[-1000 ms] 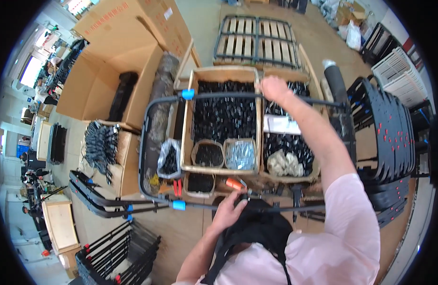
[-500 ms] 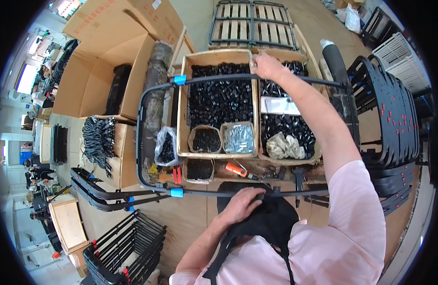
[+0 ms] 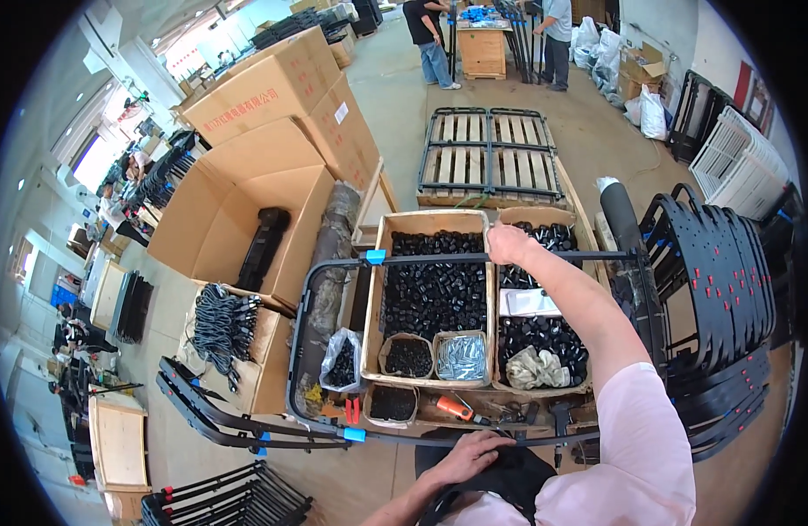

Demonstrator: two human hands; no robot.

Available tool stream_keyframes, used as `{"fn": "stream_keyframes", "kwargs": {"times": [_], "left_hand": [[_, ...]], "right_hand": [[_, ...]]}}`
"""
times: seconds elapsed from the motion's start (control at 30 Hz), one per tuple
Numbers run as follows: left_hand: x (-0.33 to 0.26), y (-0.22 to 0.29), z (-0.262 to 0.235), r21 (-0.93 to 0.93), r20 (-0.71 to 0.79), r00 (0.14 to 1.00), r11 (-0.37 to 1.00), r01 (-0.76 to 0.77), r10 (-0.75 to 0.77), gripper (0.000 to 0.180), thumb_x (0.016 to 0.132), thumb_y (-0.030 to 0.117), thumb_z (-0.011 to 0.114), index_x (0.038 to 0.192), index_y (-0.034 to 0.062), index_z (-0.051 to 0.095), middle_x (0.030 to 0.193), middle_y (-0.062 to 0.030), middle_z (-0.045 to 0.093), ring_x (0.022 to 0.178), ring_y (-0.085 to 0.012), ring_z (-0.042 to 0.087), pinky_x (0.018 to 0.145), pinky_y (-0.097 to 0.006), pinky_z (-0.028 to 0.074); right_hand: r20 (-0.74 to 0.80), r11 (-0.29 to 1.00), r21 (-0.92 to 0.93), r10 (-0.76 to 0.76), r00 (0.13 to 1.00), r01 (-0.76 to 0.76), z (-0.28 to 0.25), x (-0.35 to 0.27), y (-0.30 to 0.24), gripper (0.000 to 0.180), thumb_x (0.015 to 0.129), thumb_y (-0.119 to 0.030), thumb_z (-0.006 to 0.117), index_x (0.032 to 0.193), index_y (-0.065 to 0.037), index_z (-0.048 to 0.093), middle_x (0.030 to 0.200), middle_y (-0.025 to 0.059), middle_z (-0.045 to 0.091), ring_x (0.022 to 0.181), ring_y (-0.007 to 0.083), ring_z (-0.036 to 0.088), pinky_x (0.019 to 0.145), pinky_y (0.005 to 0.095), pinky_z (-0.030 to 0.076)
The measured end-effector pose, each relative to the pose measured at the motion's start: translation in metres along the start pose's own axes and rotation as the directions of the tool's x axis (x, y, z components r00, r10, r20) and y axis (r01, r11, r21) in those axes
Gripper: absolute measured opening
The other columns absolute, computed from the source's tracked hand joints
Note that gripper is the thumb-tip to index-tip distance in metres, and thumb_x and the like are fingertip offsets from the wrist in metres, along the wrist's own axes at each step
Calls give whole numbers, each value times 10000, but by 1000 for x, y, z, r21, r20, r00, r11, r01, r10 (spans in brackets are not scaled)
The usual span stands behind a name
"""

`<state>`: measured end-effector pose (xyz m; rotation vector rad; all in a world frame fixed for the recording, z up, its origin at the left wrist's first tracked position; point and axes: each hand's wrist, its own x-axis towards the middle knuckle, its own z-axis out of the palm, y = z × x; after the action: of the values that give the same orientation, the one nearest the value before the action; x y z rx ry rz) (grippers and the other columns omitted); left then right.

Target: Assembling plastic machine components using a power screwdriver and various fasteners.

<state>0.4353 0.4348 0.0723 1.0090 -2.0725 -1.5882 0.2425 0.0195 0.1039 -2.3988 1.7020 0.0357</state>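
A black metal tube frame [image 3: 421,259] with rounded corners and blue tape lies across wooden boxes. My right hand [image 3: 509,243] is closed at its far bar, above the divider between the boxes; the fingertips are partly hidden. Over the near bar, close to my body, my left hand [image 3: 477,454] is closed with its fingers bent across it. Beneath the frame, the left wooden box [image 3: 379,298] holds many black plastic caps [image 3: 435,289], a tub of small black parts [image 3: 407,358] and a tub of silver bolts [image 3: 462,357]. The right box holds black-headed parts [image 3: 544,337] and a pale glove [image 3: 535,368].
An orange-handled tool [image 3: 453,407] and red-handled pliers [image 3: 352,409] lie at the bench's near edge. A large open carton [image 3: 211,219] and coiled cables [image 3: 222,329] stand left. Stacked black frames [image 3: 715,280] stand right. A slatted pallet [image 3: 490,153] and two people are beyond.
The view has tilted up, bringing people at the far end into sight. Both hands remain at the same bars of the frame.
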Motion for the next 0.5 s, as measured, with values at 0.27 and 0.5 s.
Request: {"fn": "stream_keyframes", "kwargs": {"times": [0.27, 0.5], "left_hand": [[5, -3, 10, 66, -154, 988, 997, 32, -21, 315, 933, 116, 580, 1235, 48, 634, 1169, -181, 650, 1130, -398, 610, 986, -477, 485], [6, 6, 6, 204, -99, 994, 979, -24, 45, 322, 971, 109, 574, 1287, 91, 632, 1193, -165, 631, 1138, -366, 604, 989, -455, 480]], "right_hand": [[58, 987, -137, -81, 995, 88, -5, 6, -2, 216, 843, -107, 651, 983, -17, 788, 1026, 189, 767, 1041, 331, 736, 905, 413, 594], [32, 977, -202, -57, 998, 62, 0, 2, 8, 287, 944, -197, 563, 1010, -34, 790, 1062, 158, 776, 1040, 305, 746, 891, 403, 595]]}}
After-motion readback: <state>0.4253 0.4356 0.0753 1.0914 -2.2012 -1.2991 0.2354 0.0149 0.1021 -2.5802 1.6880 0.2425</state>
